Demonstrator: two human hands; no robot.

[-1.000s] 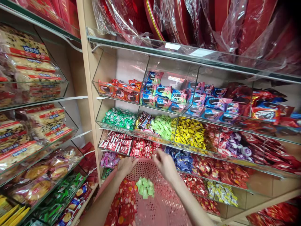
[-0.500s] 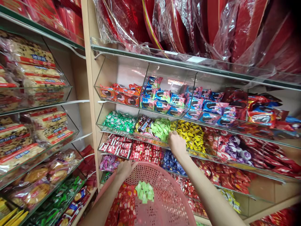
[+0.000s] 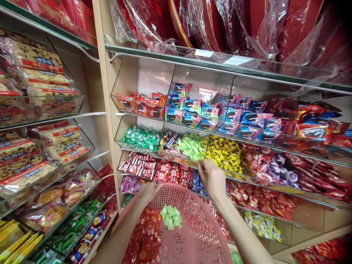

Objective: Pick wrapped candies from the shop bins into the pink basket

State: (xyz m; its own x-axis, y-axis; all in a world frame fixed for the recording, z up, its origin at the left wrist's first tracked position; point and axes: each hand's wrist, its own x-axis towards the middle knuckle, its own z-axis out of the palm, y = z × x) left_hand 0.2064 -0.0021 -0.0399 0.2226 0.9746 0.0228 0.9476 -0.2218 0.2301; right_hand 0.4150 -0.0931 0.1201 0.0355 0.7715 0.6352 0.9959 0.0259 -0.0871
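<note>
Candies in light green wrappers lie in a small heap inside the pink basket, with red packets at the basket's left side, so some gathering looks already done, though much of the basket is bare. The left hand is clenched on the basket's far rim, while the right hand hangs just beyond that rim, fingers curled at the lip of the shelf bin holding matching green sweets; whether it grasps any cannot be told.
</note>
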